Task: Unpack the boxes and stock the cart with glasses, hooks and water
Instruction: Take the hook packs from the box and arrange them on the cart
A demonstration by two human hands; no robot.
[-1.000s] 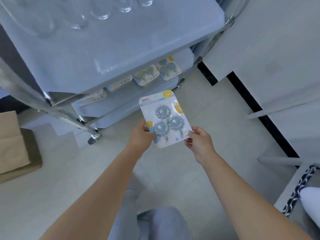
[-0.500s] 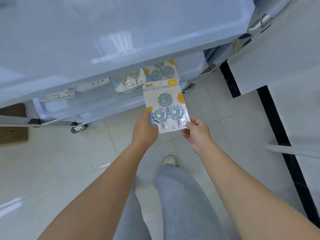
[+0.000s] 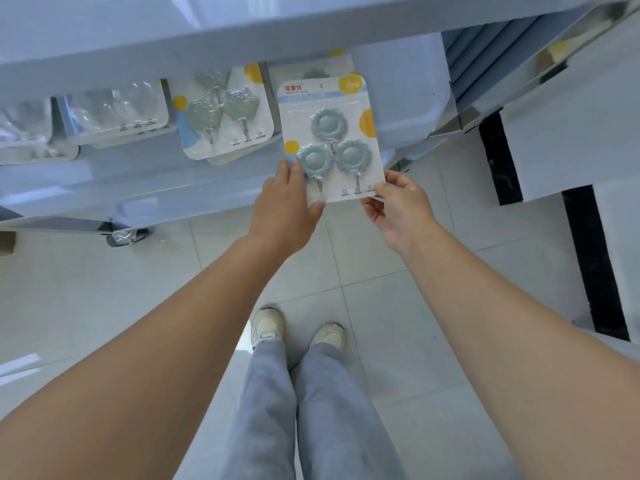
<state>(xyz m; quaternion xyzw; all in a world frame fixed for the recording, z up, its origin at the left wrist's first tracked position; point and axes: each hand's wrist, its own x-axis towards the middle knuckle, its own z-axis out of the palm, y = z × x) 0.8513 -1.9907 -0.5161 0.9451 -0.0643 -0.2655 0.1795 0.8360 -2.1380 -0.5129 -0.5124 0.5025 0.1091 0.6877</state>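
A card pack of three blue flower-shaped hooks [image 3: 330, 140] hangs over the front of the cart's middle shelf [image 3: 138, 181]. My left hand [image 3: 284, 209] pinches its lower left corner, and my right hand [image 3: 394, 206] pinches its lower right corner. On the shelf behind lie a pack of green hooks [image 3: 221, 116], a clear hook pack [image 3: 117, 112] and another pack [image 3: 311, 69] partly hidden behind the held one. The cart's top tray [image 3: 242, 26] fills the upper view; no glasses show.
The cart is pale blue with metal posts and a caster [image 3: 124, 235] on the tiled floor. A white cabinet [image 3: 571, 133] with a black base strip stands at the right. My legs and shoes [image 3: 298, 330] are below. A cardboard box corner [image 3: 7, 242] shows at far left.
I have stepped closer to the cart and both hands have carried the blue hook pack forward and up, from above the floor to the middle shelf's front edge.
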